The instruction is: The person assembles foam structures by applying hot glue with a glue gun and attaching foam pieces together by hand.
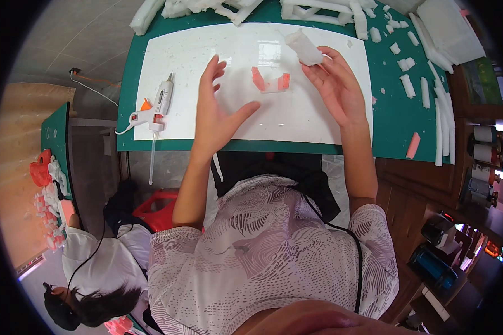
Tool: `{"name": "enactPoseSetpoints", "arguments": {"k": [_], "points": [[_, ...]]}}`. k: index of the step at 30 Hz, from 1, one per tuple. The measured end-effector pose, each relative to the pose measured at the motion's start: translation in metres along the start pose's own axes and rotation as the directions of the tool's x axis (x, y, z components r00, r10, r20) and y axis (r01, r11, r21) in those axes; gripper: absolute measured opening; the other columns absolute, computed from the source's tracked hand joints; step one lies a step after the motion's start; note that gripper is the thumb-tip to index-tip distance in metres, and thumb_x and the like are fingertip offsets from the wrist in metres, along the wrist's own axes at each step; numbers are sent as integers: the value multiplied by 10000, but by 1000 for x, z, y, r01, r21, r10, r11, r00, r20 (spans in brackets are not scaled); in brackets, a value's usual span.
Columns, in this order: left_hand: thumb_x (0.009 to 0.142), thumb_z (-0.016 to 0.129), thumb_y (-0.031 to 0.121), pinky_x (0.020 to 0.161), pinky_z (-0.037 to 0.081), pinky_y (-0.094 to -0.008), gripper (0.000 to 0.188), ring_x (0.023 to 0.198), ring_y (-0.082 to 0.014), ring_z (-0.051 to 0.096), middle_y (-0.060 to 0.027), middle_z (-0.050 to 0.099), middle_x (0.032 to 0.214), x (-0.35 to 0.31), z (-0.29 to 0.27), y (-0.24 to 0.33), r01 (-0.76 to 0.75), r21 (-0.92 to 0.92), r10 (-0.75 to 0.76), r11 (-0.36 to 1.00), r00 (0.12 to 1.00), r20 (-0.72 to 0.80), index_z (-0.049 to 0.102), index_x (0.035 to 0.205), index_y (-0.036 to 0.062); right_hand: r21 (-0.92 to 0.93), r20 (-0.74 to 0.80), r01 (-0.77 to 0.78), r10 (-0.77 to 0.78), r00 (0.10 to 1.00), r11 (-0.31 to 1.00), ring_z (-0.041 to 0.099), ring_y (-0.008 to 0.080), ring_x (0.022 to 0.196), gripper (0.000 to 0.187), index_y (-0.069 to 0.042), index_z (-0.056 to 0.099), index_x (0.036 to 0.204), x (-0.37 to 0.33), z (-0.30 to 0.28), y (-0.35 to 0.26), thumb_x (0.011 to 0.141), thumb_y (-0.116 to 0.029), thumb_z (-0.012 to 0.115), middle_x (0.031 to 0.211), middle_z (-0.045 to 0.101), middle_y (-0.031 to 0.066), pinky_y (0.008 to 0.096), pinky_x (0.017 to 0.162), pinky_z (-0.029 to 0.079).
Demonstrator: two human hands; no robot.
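My right hand (341, 86) grips a white foam cylinder (303, 47) between thumb and fingers, raised over the right part of the white board (179, 47). To the left, my left hand (221, 106) hovers with thumb and fingers spread and nothing in it. Between the two hands a small foam piece (271, 85) rests on the board; it has a pale base and two pink upright ends. A white hot glue gun (151, 111) with a glue stick sticking out lies at the board's left side.
White foam structures (318, 11) line the far edge of the green table (388, 125). Loose foam bits (407, 85), long white strips (441, 120) and a pink piece (413, 145) lie on the right. Another person (103, 262) sits at the lower left by a second table. Shelves with bottles stand at right.
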State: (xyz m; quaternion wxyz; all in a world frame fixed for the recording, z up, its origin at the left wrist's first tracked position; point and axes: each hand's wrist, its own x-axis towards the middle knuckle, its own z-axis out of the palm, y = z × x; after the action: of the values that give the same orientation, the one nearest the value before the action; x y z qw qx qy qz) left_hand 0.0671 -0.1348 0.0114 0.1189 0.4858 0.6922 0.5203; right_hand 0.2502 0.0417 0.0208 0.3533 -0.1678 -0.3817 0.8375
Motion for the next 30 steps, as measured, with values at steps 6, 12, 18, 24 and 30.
{"name": "enactPoseSetpoints", "arguments": {"k": [6, 12, 18, 24, 30], "points": [[593, 942, 214, 1037, 418, -435, 1163, 1240, -312, 495, -191, 475, 1379, 23, 38, 2, 3, -3, -3, 1000, 1000, 22, 253, 1514, 33, -34, 7, 32, -32, 999, 999, 579, 213, 1094, 294, 24, 535, 1219, 0, -2, 12, 959, -103, 589, 1150, 572, 119, 413, 1084, 428], [611, 940, 234, 992, 453, -425, 1120, 1177, -297, 541, -183, 526, 1310, 28, 50, -4, -9, -10, 9, 1000, 1000, -1, 283, 1498, 44, -15, 48, 48, -47, 998, 999, 544, 181, 1132, 311, 5, 540, 1231, -1, -2, 22, 940, -74, 617, 1155, 531, 73, 399, 1085, 425], [668, 912, 279, 979, 461, -423, 1024, 1115, -267, 593, -151, 601, 1211, 32, 53, -9, -16, -35, 16, 999, 1000, 0, 319, 1471, 48, -28, 50, 45, -43, 998, 999, 520, 166, 1156, 318, -4, 538, 1233, 2, -2, 27, 929, -45, 622, 1171, 525, 77, 385, 1098, 401], [692, 892, 234, 958, 468, -382, 958, 1081, -225, 624, -100, 652, 1141, 33, 54, -9, -47, -69, 45, 996, 999, -29, 340, 1454, 54, -56, 48, 46, -43, 998, 997, 504, 169, 1180, 330, -7, 537, 1232, 6, -2, 29, 916, -17, 628, 1191, 521, 84, 373, 1103, 393], [709, 880, 186, 1026, 423, -382, 908, 1030, -194, 649, -77, 699, 1035, 35, 54, -8, 27, -202, -19, 979, 999, 41, 352, 1434, 42, -97, 8, 84, -84, 996, 992, 538, 210, 1198, 343, 11, 509, 1266, 7, -1, 29, 937, -21, 603, 1211, 546, 123, 371, 1116, 410]]}}
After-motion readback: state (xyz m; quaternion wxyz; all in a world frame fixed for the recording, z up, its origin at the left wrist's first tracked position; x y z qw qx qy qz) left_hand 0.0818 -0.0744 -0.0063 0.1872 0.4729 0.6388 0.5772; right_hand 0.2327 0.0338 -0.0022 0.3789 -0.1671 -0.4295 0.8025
